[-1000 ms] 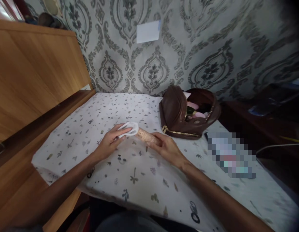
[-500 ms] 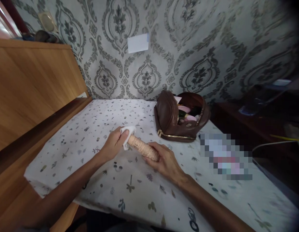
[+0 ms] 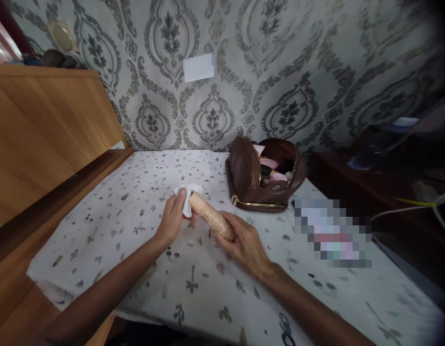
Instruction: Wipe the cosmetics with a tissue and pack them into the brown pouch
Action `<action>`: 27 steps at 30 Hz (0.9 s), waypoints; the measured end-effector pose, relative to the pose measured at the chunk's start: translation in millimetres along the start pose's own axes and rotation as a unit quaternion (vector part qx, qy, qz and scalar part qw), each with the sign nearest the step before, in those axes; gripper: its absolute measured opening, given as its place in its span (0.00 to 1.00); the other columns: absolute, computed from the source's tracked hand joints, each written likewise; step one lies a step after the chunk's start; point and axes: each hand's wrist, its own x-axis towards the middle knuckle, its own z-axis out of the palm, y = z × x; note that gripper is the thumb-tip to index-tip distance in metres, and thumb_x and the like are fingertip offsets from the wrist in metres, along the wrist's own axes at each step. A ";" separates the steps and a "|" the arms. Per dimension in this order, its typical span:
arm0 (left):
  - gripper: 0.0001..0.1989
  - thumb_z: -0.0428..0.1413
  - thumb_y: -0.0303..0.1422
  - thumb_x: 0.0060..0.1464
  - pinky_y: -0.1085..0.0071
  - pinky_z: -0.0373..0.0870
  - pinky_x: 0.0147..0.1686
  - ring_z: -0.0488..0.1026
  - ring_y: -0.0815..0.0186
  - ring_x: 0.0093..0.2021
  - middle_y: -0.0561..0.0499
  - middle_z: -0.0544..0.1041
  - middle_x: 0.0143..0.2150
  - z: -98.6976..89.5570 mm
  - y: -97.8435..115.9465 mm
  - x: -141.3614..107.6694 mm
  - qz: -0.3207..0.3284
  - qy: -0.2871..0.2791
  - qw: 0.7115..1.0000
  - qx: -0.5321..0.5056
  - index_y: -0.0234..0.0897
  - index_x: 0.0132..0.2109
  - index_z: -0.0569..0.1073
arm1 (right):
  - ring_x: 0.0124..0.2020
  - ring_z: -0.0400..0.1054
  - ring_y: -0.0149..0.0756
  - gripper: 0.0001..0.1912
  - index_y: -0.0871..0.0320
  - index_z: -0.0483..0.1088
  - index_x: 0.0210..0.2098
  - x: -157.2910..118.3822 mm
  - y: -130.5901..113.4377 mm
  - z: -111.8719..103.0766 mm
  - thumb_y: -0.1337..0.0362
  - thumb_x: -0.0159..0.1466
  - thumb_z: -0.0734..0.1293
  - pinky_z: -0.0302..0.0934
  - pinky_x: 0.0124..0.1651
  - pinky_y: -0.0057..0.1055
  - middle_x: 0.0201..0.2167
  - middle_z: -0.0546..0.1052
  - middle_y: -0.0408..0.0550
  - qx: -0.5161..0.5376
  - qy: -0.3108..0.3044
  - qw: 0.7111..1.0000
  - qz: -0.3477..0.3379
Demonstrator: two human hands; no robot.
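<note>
A tan, patterned cylinder [image 3: 212, 217] slants above the printed sheet, its plain pale end up and to the left. Wrapped round its lower right end is my right hand [image 3: 246, 240], fingers closed. My left hand [image 3: 173, 216] pinches a crumpled white cloth [image 3: 188, 196] at the pale end; the cloth lies against that end, and some fingers are hidden behind it. Beyond my right hand stands an open brown bag [image 3: 260, 180] with pink and dark items inside.
The white sheet [image 3: 164, 168] has a small leaf print. A pixelated flat item [image 3: 332, 235] lies at the right. Wooden panel [image 3: 53, 129] stands on the left; patterned wall behind holds a white paper [image 3: 198, 67]. Cables cross dark furniture [image 3: 398, 187] at far right.
My left hand has tilted more upright, and the cloth now sits higher round the cylinder's end, showing more of the pale part. The whole view has shifted slightly.
</note>
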 end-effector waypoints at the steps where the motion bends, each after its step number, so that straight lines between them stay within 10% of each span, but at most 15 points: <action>1: 0.31 0.46 0.59 0.59 0.71 0.72 0.22 0.69 0.68 0.20 0.53 0.69 0.19 1.6 0.2 -1.4 0.005 0.007 1.000 0.008 0.36 0.26 0.69 | 0.40 0.74 0.42 0.19 0.60 0.71 0.51 0.1 -1.1 -0.1 0.59 0.63 0.66 0.68 0.43 0.35 0.42 0.80 0.52 0.007 -0.001 1.000 0.013; 10: 0.21 0.50 0.48 0.63 0.72 0.74 0.34 0.73 0.67 0.33 0.50 0.75 0.37 1.8 -5.2 -5.9 0.112 -0.016 0.989 0.092 0.36 0.51 0.70 | 0.39 0.70 0.39 0.18 0.58 0.73 0.45 7.0 -12.7 -4.3 0.55 0.59 0.69 0.64 0.42 0.31 0.38 0.77 0.46 0.266 -0.061 0.948 0.163; 17: 0.21 0.54 0.52 0.58 0.72 0.64 0.25 0.63 0.67 0.23 0.57 0.64 0.20 4.4 -4.3 -1.8 0.075 0.052 0.987 0.135 0.40 0.30 0.69 | 0.23 0.55 0.27 0.21 0.58 0.70 0.33 5.4 -8.7 2.0 0.46 0.54 0.72 0.49 0.26 0.25 0.22 0.65 0.38 0.518 -0.107 0.812 0.249; 27: 0.26 0.57 0.58 0.53 0.69 0.71 0.33 0.74 0.60 0.32 0.51 0.74 0.26 40.5 -15.9 1.2 -0.069 0.067 0.994 0.050 0.36 0.32 0.77 | 0.34 0.63 0.33 0.15 0.58 0.69 0.43 5.9 -10.7 -5.4 0.54 0.62 0.67 0.58 0.37 0.28 0.33 0.71 0.42 0.302 0.016 0.942 0.145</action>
